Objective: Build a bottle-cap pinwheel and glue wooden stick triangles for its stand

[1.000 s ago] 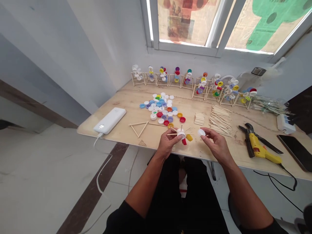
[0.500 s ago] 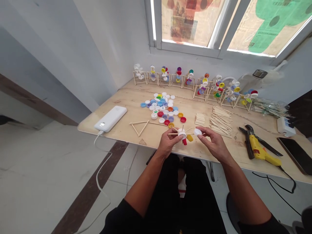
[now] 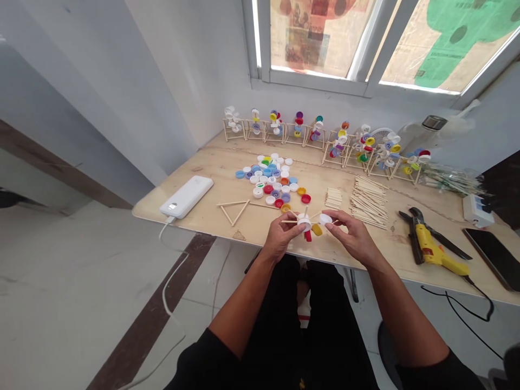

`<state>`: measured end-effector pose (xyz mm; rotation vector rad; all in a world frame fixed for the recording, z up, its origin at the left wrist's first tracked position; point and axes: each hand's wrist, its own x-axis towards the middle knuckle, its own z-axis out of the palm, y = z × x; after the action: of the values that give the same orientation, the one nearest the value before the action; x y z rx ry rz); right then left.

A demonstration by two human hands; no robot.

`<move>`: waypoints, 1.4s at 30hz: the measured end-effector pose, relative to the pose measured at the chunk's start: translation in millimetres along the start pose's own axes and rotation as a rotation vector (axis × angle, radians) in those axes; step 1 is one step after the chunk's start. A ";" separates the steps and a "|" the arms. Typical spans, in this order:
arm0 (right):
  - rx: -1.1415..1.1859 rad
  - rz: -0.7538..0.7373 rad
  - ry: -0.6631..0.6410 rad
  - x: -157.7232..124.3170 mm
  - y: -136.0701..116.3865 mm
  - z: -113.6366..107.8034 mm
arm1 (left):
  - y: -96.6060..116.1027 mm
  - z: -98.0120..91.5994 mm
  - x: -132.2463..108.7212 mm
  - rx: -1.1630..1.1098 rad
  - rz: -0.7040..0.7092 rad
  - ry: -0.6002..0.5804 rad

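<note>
My left hand is closed on a bottle-cap wheel, a white hub with wooden sticks poking out around it. A red cap and a yellow cap sit on its lower sticks. In my right hand a white bottle cap is pinched between thumb and fingers, at the right side of the wheel by a stick's end. Whether cap and stick touch, I cannot tell. Behind my hands lies a pile of loose bottle caps in several colours.
A stick triangle and a white power bank lie to the left. To the right are short sticks, long sticks, a yellow glue gun, dark-handled pliers and a phone. Finished stick-framed wheels line the back.
My right hand has brought the white cap slightly left, closer to the wheel. My left hand keeps hold of the wheel in nearly the same place.
</note>
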<state>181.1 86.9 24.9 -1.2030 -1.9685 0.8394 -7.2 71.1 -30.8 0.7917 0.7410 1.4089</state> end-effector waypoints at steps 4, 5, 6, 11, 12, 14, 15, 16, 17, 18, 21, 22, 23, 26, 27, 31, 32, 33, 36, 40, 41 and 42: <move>0.002 -0.004 -0.010 1.0 1.7 1.4 | 0.0 -0.1 0.4 -0.001 -0.006 -0.002; 0.001 -0.006 -0.010 1.2 2.1 1.6 | -0.2 -0.1 0.6 -0.002 -0.006 -0.002; 0.000 -0.007 -0.012 1.2 2.5 1.7 | -0.3 -0.2 0.8 -0.004 -0.004 0.000; -0.022 -0.018 -0.033 0.8 4.3 1.3 | -0.2 0.2 1.1 -0.007 -0.002 0.007; -0.030 -0.018 -0.039 0.6 4.6 1.2 | 0.0 0.4 1.0 -0.006 -0.004 0.006; -0.041 -0.017 -0.051 0.0 4.9 1.0 | 0.3 0.7 0.9 0.000 -0.007 0.003; -0.044 -0.016 -0.056 -0.3 4.9 0.9 | 0.5 0.9 0.9 0.004 -0.008 0.003; -0.044 -0.016 -0.059 -0.5 5.0 0.9 | 0.5 1.0 0.9 0.007 -0.007 0.006; -0.045 -0.015 -0.061 -0.8 5.0 0.9 | 0.5 1.1 1.0 0.011 -0.006 0.009; -0.045 -0.015 -0.063 -1.2 5.1 0.9 | 0.4 1.1 1.1 0.014 -0.005 0.013; -0.042 -0.010 -0.062 -2.4 5.1 1.2 | -0.6 0.7 1.4 0.023 0.005 0.022; -0.040 -0.008 -0.060 -2.8 5.1 1.4 | -1.1 0.5 1.5 0.027 0.009 0.023; -0.036 -0.006 -0.058 -3.3 5.1 1.6 | -1.5 0.3 1.5 0.032 0.012 0.023; -0.025 -0.002 -0.055 -4.5 4.9 2.4 | -2.7 -0.2 1.5 0.045 0.021 0.027; -0.022 0.000 -0.055 -4.8 4.9 2.7 | -3.0 -0.3 1.5 0.048 0.025 0.029; -0.011 0.012 -0.049 -5.5 5.8 4.0 | -3.8 -0.6 1.1 0.050 0.040 0.029; -0.008 0.014 -0.047 -5.7 6.2 4.2 | -3.9 -0.6 1.1 0.049 0.040 0.026; -0.004 0.014 -0.046 -5.8 6.8 4.4 | -4.0 -0.6 1.0 0.048 0.037 0.023; 0.001 0.007 -0.047 -6.2 9.0 5.0 | -4.0 -0.8 1.2 0.044 0.024 0.027; 0.002 0.006 -0.041 -6.7 10.0 6.2 | -3.8 -1.0 1.7 0.028 0.015 0.038; 0.003 0.009 -0.038 -6.9 9.5 6.6 | -3.6 -1.0 1.7 0.027 0.011 0.037; 0.005 0.011 -0.034 -7.3 8.8 7.0 | -3.3 -0.8 1.6 0.027 0.007 0.038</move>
<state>182.2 82.2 12.4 -1.2053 -1.9867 0.8754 -6.0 72.7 -34.0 0.7913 0.7889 1.4255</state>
